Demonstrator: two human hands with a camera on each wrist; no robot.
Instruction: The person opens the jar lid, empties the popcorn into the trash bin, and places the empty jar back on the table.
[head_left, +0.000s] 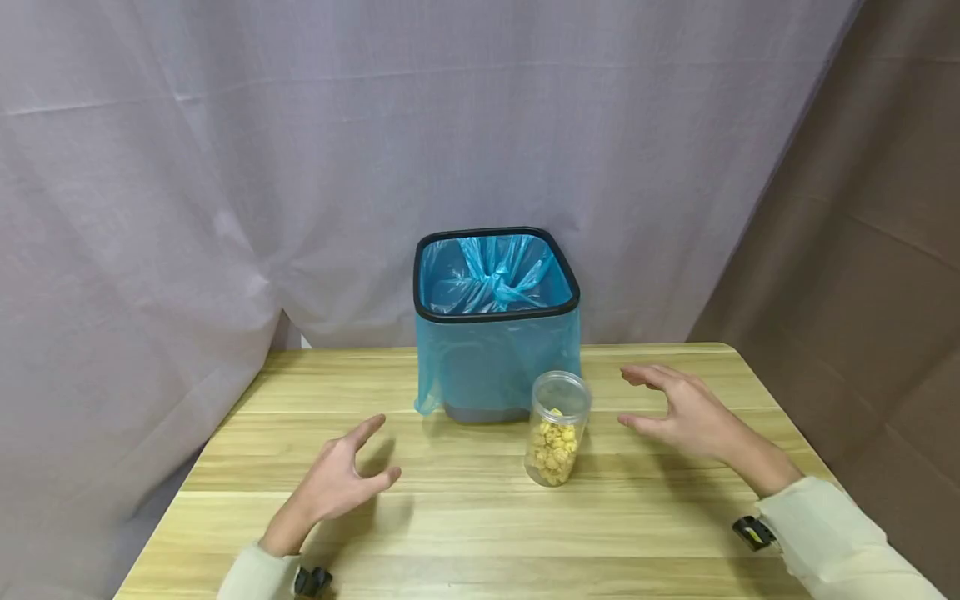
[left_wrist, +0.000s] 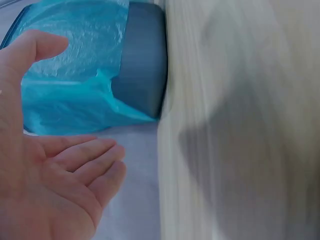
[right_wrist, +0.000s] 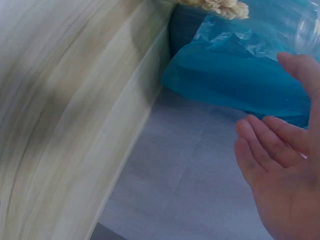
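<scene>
A clear plastic jar (head_left: pixel 553 442), partly filled with yellow popcorn (head_left: pixel 552 450), stands upright on the table in front of a bin. The bin has a black rim (head_left: pixel 497 317) and a blue bag (head_left: pixel 487 358) folded over its outside. To the jar's right, my right hand (head_left: pixel 686 414) hovers with thumb and fingers spread, apart from it. My left hand (head_left: pixel 337 479) is held out at the left, thumb and fingers apart, touching nothing. In the right wrist view, some popcorn (right_wrist: pixel 227 7) shows at the top edge, and the right hand (right_wrist: pixel 285 170) has its palm bare.
The wooden table (head_left: pixel 465 542) has its back edge just behind the bin. A grey cloth (head_left: pixel 337 150) hangs behind the table, and a brown cloth (head_left: pixel 862 250) hangs along the right side. Dark wrist cameras sit under both sleeves.
</scene>
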